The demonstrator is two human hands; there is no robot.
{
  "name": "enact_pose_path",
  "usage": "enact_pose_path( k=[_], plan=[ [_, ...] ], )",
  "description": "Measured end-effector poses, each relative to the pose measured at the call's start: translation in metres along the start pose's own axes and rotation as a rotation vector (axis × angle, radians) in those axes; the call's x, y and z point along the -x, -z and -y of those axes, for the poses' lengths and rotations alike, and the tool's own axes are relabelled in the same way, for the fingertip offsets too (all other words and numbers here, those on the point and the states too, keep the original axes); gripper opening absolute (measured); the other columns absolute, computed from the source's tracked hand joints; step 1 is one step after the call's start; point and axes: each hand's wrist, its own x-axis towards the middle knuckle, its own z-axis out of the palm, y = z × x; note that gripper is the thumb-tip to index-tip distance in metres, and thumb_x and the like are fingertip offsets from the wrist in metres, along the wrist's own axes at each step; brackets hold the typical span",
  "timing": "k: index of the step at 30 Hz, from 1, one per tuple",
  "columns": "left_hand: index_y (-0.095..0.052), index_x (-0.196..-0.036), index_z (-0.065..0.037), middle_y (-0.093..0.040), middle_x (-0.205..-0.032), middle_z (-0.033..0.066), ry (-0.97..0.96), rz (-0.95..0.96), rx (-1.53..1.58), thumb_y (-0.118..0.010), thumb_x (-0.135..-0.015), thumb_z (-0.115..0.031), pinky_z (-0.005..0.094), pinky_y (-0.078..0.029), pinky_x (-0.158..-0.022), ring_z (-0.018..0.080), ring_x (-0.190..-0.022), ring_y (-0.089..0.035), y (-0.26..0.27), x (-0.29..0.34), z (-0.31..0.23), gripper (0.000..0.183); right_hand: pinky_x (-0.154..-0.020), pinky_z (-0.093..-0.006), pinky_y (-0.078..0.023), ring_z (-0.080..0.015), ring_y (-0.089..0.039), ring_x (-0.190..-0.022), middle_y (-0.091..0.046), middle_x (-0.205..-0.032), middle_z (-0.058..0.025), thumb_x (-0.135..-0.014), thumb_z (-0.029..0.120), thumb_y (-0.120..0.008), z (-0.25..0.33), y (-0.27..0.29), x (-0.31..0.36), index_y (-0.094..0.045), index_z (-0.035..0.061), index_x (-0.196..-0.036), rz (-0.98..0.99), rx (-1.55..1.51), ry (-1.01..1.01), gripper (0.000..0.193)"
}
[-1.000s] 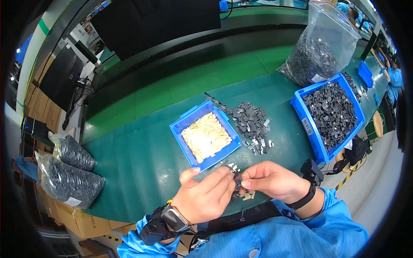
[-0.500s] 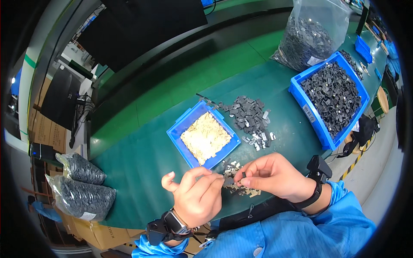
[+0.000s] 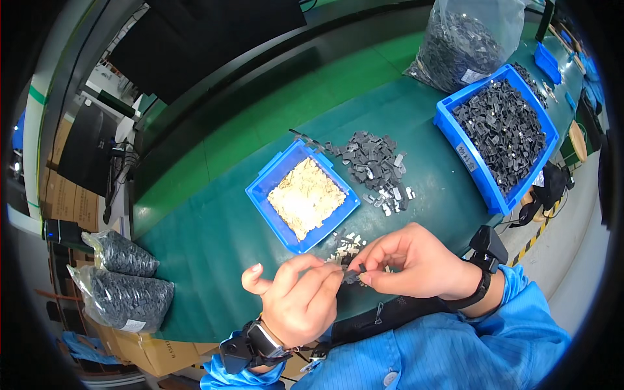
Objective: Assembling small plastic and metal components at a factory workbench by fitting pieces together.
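Note:
My left hand (image 3: 300,296) pinches a small flat dark grey piece (image 3: 351,277) between thumb and fingers, the other fingers curled above it. My right hand (image 3: 416,263) has a tiny black piece (image 3: 363,267) between thumb and forefinger, right against the grey one. Exactly how the two meet is partly hidden by my fingertips. Just beyond and beneath the hands lie scattered small cream and dark bits (image 3: 349,244). A blue tray (image 3: 298,247) of cream-coloured pieces (image 3: 304,198) stands ahead of my left hand. Right of it spreads a loose heap of dark grey pieces (image 3: 372,159).
A larger blue bin (image 3: 469,168) full of dark pieces stands at the right, with a clear bag (image 3: 458,55) of similar pieces behind it. Two more filled bags (image 3: 127,299) rest at the left edge of the green table (image 3: 214,260). A monitor (image 3: 91,153) stands far left.
The right hand has moved slightly left and down, bringing its black piece against the grey piece in the left hand. The whole view has shifted a little.

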Motion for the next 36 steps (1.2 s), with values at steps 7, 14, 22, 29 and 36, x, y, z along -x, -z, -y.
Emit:
enact_pose_path(
  k=[7,14,22,29,36],
  plan=[
    [-0.070,-0.080,-0.016,-0.066,-0.085,-0.0093,0.009,-0.001,-0.009,-0.066,-0.065,-0.006,0.0499,-0.011,-0.104,0.0089,-0.087,-0.062,0.001,0.000,-0.002,0.019,-0.068,-0.0216,-0.048,-0.0047,-0.060,-0.077,-0.071,-0.090,-0.0057,-0.082,0.007,-0.073,-0.001,-0.003,0.001,-0.068,-0.0016,-0.084,-0.020,0.162,0.078,0.010],
    [-0.071,-0.076,-0.013,-0.069,-0.083,-0.0059,0.147,-0.006,0.122,-0.066,-0.059,0.002,0.0460,-0.016,-0.106,0.0173,-0.088,-0.059,0.007,-0.003,-0.003,0.023,-0.085,-0.0285,-0.051,-0.0142,-0.064,-0.094,-0.069,-0.105,-0.0185,-0.087,-0.008,-0.063,0.021,-0.003,0.007,-0.065,-0.0060,-0.088,-0.035,-0.107,-0.113,0.003],
    [-0.071,-0.076,-0.009,-0.070,-0.083,-0.0019,0.218,-0.022,0.252,-0.065,-0.061,0.000,0.0418,-0.025,-0.100,0.0220,-0.088,-0.058,0.009,-0.003,-0.005,0.018,-0.079,-0.0225,-0.051,-0.0082,-0.064,-0.089,-0.070,-0.098,-0.0069,-0.087,0.002,-0.069,0.020,-0.007,0.010,-0.068,-0.0041,-0.096,0.000,-0.283,-0.046,0.011],
    [-0.071,-0.077,-0.012,-0.071,-0.087,-0.0049,0.255,-0.029,0.367,-0.069,-0.066,0.001,0.0426,-0.018,-0.102,0.0180,-0.089,-0.060,0.007,-0.001,-0.004,0.017,-0.075,-0.0211,-0.050,-0.0067,-0.063,-0.086,-0.069,-0.096,-0.0053,-0.086,0.002,-0.071,0.015,-0.009,0.010,-0.068,-0.0038,-0.098,-0.001,-0.261,-0.033,0.013],
    [-0.071,-0.077,-0.013,-0.071,-0.087,-0.0058,0.264,-0.013,0.347,-0.070,-0.065,0.001,0.0430,-0.018,-0.102,0.0174,-0.089,-0.060,0.007,-0.001,-0.004,0.018,-0.085,-0.0282,-0.051,-0.0152,-0.064,-0.096,-0.067,-0.106,-0.0171,-0.086,-0.010,-0.063,0.023,-0.008,0.010,-0.064,-0.0047,-0.086,0.011,-0.107,-0.029,0.005]
  ],
)
